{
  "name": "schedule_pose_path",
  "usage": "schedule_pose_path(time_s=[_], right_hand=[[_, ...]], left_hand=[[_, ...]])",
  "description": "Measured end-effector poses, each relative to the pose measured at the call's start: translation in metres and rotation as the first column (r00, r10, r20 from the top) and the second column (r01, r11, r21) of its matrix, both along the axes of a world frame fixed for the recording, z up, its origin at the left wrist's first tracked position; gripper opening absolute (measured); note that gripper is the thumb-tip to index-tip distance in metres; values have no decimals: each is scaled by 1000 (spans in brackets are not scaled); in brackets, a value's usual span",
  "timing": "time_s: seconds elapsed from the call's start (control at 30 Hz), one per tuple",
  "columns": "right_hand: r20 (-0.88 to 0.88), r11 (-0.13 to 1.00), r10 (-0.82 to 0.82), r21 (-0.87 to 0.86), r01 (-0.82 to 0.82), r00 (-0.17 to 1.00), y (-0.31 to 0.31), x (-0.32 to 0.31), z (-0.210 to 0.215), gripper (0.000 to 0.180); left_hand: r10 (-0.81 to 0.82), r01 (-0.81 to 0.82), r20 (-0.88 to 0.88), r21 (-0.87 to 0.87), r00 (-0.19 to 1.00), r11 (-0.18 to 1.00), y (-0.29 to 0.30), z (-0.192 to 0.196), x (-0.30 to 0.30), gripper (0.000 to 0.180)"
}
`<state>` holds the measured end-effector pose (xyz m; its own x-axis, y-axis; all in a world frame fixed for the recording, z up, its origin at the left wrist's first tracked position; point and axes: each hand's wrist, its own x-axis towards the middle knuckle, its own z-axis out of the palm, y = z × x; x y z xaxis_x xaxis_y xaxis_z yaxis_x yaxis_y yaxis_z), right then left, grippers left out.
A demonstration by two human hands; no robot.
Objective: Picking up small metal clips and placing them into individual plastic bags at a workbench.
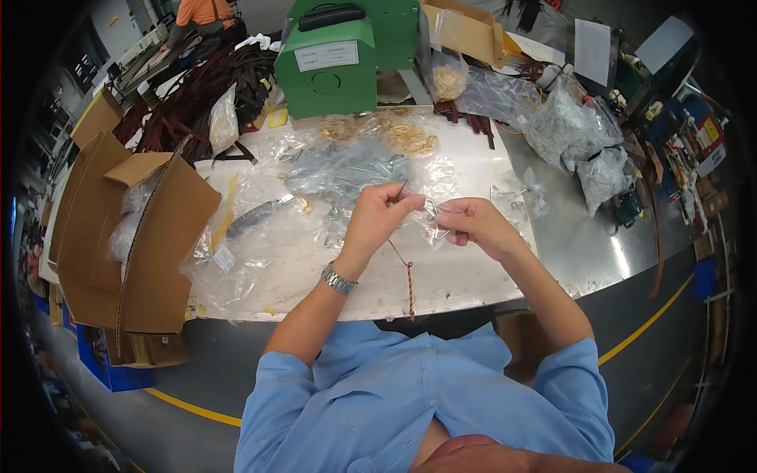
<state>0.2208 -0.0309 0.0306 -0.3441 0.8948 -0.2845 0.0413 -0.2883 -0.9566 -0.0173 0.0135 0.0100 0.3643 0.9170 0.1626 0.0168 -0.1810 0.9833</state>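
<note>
Above the middle of the table, both hands hold a small clear plastic bag with shiny bits in it. My left hand pinches its left side, and a thin dark pointed piece sticks up from the same fingers. What that piece is, I cannot make out. Fingers and thumb of my right hand are closed on the bag's right side. Below the left hand, a thin cord leads to a red-and-white twisted cord at the table's front edge. Just beyond the hands lie grey plastic bags and gold-coloured metal parts.
A green machine stands at the back. An open cardboard box is at the left, near a dark-handled knife. Dark red straps are heaped behind it. Stuffed clear bags lie at the right. Far left, another person sits.
</note>
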Motion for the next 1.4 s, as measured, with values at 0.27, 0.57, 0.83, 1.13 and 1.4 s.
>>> schedule_pose_path(time_s=[0.27, 0.57, 0.83, 1.13, 1.4], right_hand=[[-277, 839, -538, -83, 539, 796, -22, -10, -42, 25], [-28, 781, -482, 441, 443, 876, -17, 3, -25, 31], [126, 766, -524, 501, 402, 842, -10, 5, -1, 28], [-357, 848, -498, -9, 531, 790, -40, -21, -52, 34], [-278, 851, -501, 12, 525, 819, -43, -12, -45, 35]], left_hand=[[-46, 47, 6, -104, 999, 993, -9, -7, 11, 21], [-161, 237, 210, -414, 964, 879, -15, -18, 23, 24], [-262, 440, 378, -529, 888, 725, -19, -23, 29, 24], [-212, 367, 350, -475, 913, 800, -20, -24, 29, 21], [-396, 431, 172, -420, 902, 799, -22, -18, 31, 19]])
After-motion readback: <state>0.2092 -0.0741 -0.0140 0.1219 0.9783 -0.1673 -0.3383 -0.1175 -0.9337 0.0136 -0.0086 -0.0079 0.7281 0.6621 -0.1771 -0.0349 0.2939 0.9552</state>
